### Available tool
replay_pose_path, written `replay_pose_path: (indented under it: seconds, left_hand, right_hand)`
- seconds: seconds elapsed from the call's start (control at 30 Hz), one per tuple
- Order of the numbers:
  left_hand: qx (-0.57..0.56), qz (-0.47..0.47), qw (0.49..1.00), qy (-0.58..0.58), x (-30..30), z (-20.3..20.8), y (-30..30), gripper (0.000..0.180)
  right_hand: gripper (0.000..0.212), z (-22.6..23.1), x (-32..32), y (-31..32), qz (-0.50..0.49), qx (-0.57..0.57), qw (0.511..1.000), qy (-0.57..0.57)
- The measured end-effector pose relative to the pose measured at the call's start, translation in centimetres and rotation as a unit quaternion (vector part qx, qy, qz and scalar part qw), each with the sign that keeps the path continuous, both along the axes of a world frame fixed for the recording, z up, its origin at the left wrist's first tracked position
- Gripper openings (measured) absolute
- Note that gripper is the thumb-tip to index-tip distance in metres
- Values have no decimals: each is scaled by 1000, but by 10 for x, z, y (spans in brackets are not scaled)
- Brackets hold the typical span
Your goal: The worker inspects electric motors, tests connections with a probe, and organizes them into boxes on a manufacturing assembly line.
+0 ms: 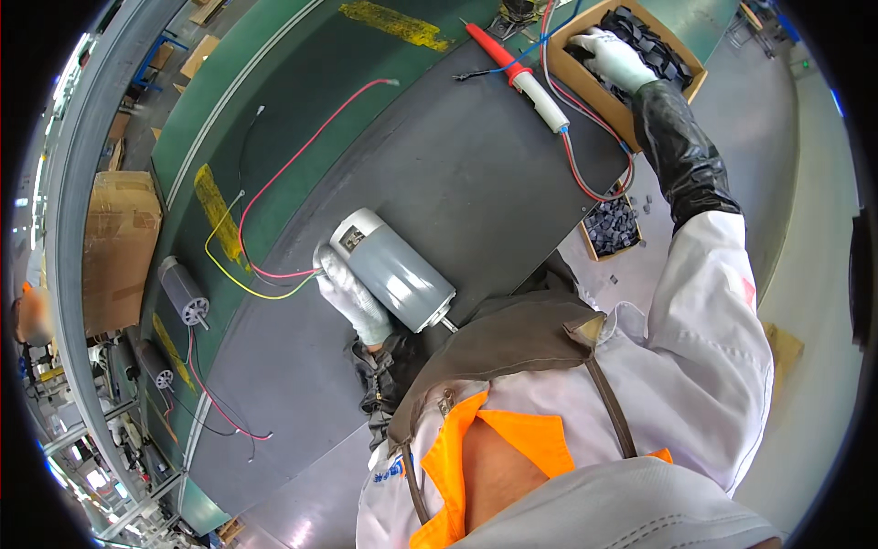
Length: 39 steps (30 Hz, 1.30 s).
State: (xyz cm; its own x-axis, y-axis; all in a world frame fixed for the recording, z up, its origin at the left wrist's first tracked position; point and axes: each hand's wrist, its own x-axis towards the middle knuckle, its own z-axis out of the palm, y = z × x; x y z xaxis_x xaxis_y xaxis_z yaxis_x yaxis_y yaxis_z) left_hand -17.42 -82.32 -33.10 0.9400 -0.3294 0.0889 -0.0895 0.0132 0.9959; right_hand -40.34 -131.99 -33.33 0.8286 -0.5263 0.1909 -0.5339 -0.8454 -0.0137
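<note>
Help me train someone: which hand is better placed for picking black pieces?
Probably the right hand: it's over the black pieces in their box; the left hand is at the grey motor.

Electric motors (402, 282) (186, 295) (155, 364): 3
White-gloved hands (352, 297) (615, 59): 2
Black sleeve covers (684, 151) (386, 373): 2
Open parts boxes (693, 87) (594, 245): 2
Large upright carton (121, 252): 1
Red-and-white test probe (540, 101): 1
Black boxed pieces (660, 50) (611, 226): many, overlapping; not countable

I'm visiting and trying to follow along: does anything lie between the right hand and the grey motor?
Yes. The right hand is at the cardboard box, whose wall stands between; beside it, the red-and-white tool and its cables lie across the direct line. Past those, nothing visible blocks the way to the grey motor.
</note>
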Motion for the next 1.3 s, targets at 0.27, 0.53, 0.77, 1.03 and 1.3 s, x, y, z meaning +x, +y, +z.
replay_pose_path:
  seconds: [0.27,0.53,0.77,1.03,1.3]
  left_hand:
    - [-22,-8,999,28,-2,2,-3,38]
    - [14,-58,998,-32,0,12,-13,41]
    - [-78,-45,992,85,9,-5,-7,36]
    - [-186,-100,966,151,9,-2,-9,36]
    - [-182,-130,958,177,6,9,-9,31]
  right_hand:
    - [30,42,-28,44,-142,72,985,-69]
    - [35,77,1,149,-122,529,792,-280]
    - [24,57,61,231,27,308,942,-131]
    - [22,68,122,311,213,132,927,-278]
    - [38,41,156,354,270,0,941,-203]
